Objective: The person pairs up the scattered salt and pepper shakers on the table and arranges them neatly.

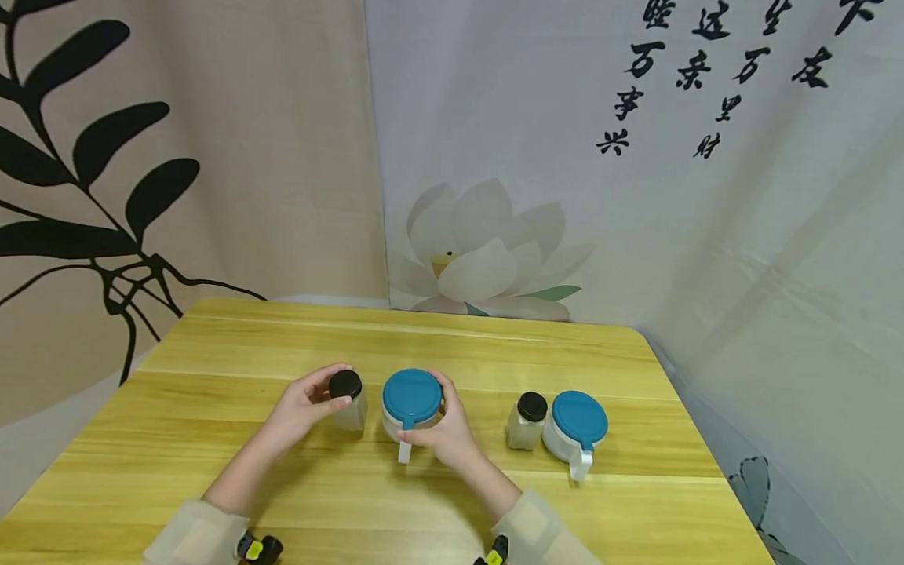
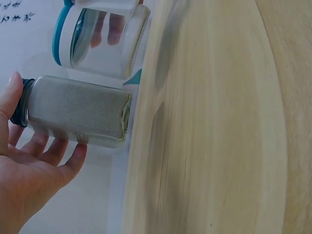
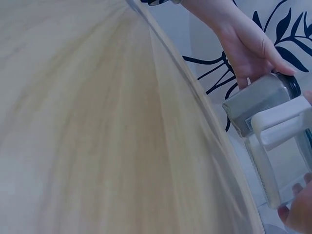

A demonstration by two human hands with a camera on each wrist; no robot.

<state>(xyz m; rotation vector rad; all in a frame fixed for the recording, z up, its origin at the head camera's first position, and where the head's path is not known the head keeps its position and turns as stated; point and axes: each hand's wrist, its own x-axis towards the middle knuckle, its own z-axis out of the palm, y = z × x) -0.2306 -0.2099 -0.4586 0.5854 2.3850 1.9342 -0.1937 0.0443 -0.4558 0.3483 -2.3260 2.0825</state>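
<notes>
My left hand (image 1: 302, 406) grips a small square glass shaker jar (image 1: 351, 414) with a black lid, thumb on one side and fingers on the other. Greyish powder fills much of this jar (image 2: 78, 109) in the left wrist view. Just to its right, my right hand (image 1: 453, 433) holds a clear seasoning jar (image 1: 412, 395) with a blue lid, fingers and thumb around its sides. The white handle (image 3: 282, 122) of that jar points toward me. Both jars stand upright close together and look raised slightly above the wooden table (image 1: 395, 510).
On the table to the right stand a second black-lidded shaker jar (image 1: 526, 428) and a second blue-lidded seasoning jar (image 1: 579, 420), side by side with its handle toward me. Behind the table hang cloths (image 1: 494, 118) printed with a flower, leaves and writing.
</notes>
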